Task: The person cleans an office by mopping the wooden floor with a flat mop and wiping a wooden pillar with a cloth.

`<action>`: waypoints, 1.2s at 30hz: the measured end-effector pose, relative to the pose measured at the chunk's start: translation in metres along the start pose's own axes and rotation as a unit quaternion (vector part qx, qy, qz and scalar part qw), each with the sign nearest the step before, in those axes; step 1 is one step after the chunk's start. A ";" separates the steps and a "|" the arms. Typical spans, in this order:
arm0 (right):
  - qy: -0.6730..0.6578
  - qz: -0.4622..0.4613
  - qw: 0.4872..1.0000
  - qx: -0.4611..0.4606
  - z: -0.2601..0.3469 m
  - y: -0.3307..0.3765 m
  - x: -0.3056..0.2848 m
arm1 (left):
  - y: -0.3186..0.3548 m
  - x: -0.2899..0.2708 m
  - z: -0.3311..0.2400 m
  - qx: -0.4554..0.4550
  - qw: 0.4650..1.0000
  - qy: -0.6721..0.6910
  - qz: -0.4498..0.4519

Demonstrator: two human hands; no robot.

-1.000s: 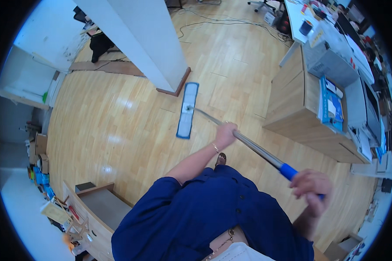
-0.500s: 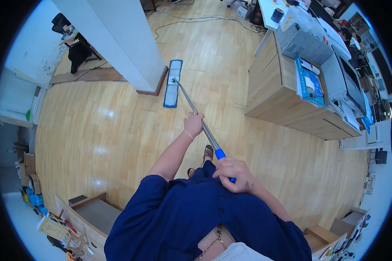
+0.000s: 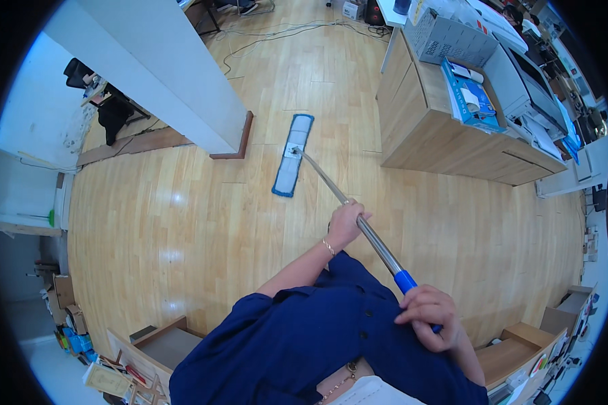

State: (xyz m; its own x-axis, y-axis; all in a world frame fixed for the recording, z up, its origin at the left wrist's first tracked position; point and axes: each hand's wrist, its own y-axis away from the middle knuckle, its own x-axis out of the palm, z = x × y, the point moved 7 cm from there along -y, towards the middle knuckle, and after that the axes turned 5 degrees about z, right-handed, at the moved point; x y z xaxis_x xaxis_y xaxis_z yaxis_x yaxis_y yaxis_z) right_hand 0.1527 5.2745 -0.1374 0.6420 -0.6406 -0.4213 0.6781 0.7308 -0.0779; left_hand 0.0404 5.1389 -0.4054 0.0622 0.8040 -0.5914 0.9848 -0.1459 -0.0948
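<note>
The person's left hand wraps its fingers around the middle of the mop pole and the right hand grips the blue top end, so the flat mop head lies on the wood floor near the white wall.

The left hand grips the metal mop handle partway down, and the right hand is closed round its blue grip near the top end. The flat mop head, blue-edged, lies on the wooden floor just beside a white pillar. A wooden cabinet carrying boxes stands to the right.
</note>
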 end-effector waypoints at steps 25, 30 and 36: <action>0.000 -0.068 0.995 -0.073 -0.080 0.028 -0.048 | -0.033 0.044 -0.059 0.024 0.997 -0.059 0.041; -0.040 -0.114 0.992 -0.045 -0.048 0.134 -0.147 | -0.026 0.127 -0.185 0.075 0.995 -0.028 0.055; -0.054 -0.096 0.992 -0.059 -0.062 0.189 -0.181 | -0.020 0.177 -0.229 0.044 0.998 0.010 0.050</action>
State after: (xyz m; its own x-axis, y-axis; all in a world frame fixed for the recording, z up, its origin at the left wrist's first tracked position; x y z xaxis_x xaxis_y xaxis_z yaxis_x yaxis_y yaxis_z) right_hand 0.1431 5.5431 -0.1320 0.5441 -0.7876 -0.2892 0.7492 0.6113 -0.2551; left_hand 0.0684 5.4161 -0.3247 0.1637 0.7935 -0.5861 0.9553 -0.2759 -0.1066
